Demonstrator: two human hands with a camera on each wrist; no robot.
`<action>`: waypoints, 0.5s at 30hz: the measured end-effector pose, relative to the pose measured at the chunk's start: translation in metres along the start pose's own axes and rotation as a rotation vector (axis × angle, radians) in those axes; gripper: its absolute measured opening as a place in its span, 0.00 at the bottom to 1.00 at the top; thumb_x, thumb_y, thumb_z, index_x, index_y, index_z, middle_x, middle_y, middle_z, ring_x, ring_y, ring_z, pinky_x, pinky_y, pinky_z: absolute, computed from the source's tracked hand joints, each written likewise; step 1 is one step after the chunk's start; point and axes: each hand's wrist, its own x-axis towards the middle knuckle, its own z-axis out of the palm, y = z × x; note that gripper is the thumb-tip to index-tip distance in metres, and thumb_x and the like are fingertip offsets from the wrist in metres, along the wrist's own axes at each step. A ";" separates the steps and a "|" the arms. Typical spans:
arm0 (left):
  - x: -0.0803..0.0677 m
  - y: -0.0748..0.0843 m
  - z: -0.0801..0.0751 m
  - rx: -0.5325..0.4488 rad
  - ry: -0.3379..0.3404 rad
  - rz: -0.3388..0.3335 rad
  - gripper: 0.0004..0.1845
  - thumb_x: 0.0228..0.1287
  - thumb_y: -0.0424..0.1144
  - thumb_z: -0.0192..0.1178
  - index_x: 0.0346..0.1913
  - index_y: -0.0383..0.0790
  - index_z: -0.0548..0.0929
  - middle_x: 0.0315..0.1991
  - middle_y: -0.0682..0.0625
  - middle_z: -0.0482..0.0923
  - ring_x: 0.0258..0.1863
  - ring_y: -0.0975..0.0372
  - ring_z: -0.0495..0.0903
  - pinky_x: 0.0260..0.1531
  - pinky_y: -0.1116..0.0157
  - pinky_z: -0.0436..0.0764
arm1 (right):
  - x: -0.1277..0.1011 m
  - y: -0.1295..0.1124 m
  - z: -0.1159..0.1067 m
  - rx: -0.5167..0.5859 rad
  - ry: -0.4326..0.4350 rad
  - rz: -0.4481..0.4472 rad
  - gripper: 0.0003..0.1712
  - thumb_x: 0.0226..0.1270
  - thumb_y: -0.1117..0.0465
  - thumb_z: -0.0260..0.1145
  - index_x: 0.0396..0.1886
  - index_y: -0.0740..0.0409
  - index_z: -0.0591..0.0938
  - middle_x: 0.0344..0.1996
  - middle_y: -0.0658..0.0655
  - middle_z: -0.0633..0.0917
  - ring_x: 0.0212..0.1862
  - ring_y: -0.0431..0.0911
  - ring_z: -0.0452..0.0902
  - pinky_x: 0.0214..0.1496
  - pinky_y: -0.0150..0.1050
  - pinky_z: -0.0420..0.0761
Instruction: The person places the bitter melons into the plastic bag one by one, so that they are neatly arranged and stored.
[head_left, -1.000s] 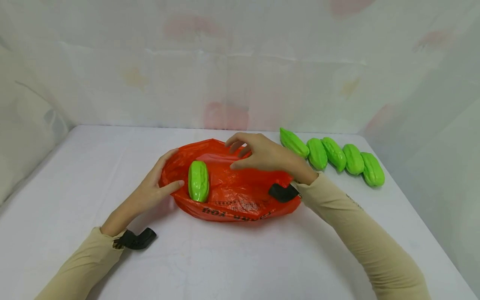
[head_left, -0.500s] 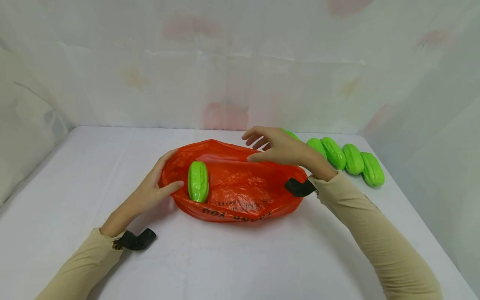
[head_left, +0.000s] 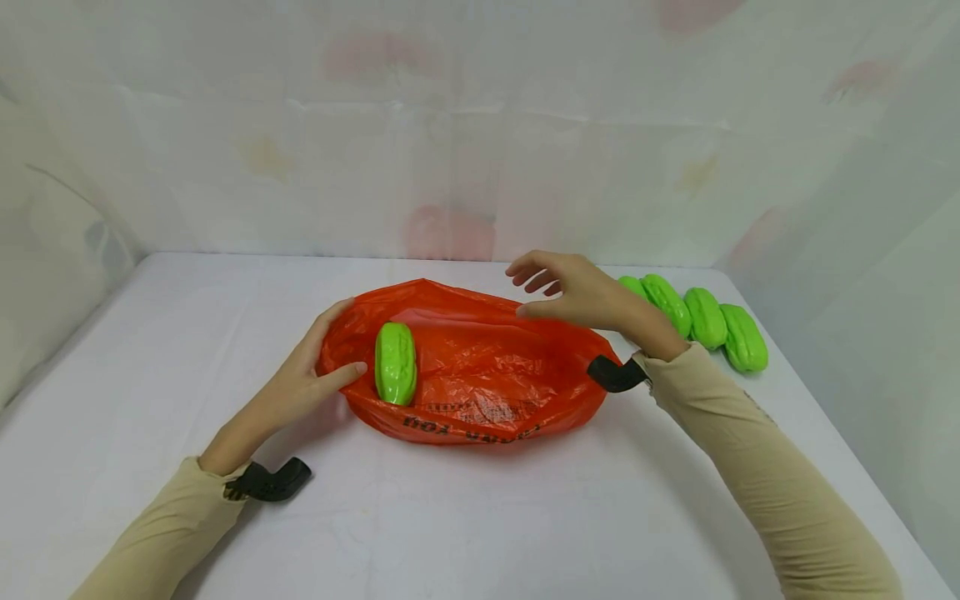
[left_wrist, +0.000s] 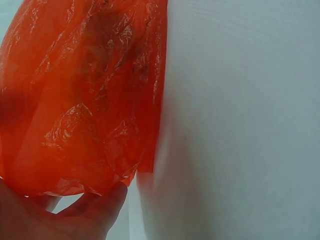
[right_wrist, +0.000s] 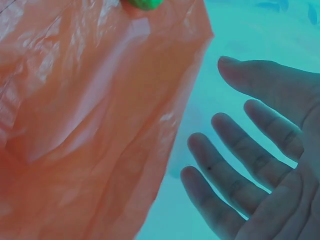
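Bag [head_left: 480, 375], orange plastic, flat on tabletop [head_left: 480, 517], green gourd [head_left: 396, 362] inside at left; left hand [head_left: 303, 379] grips bag's left edge; right hand [head_left: 581, 292] open, empty, hovering above right rim; four gourds [head_left: 697, 317] behind

White tabletop [head_left: 465, 517] under everything, covered in smooth cloth. Pale draped sheeting [head_left: 450, 125] rises behind the fingers and down both sides (faint pink and yellow blotches on it). Black wrist strap [head_left: 270, 482] near the left sleeve's cuff, a second black strap [head_left: 615, 374] at the right sleeve's cuff.
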 end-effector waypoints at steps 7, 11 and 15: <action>0.000 -0.001 -0.001 0.002 -0.003 -0.010 0.42 0.69 0.33 0.58 0.79 0.53 0.48 0.74 0.44 0.59 0.70 0.48 0.64 0.57 0.81 0.67 | -0.001 0.014 -0.003 -0.014 0.049 0.014 0.27 0.62 0.63 0.72 0.61 0.60 0.76 0.57 0.60 0.81 0.57 0.55 0.80 0.62 0.53 0.79; -0.001 -0.001 0.000 0.004 0.001 -0.006 0.42 0.68 0.33 0.58 0.79 0.52 0.48 0.74 0.44 0.59 0.70 0.48 0.64 0.63 0.72 0.71 | -0.002 0.021 -0.005 -0.024 0.074 0.016 0.28 0.61 0.63 0.72 0.61 0.60 0.75 0.56 0.60 0.81 0.57 0.55 0.80 0.62 0.54 0.79; -0.001 0.001 0.001 -0.001 0.004 -0.002 0.42 0.68 0.32 0.58 0.79 0.51 0.49 0.74 0.43 0.59 0.70 0.48 0.64 0.68 0.51 0.71 | -0.004 0.027 -0.007 -0.042 0.113 0.014 0.28 0.62 0.64 0.71 0.61 0.61 0.75 0.57 0.61 0.81 0.57 0.56 0.80 0.62 0.54 0.80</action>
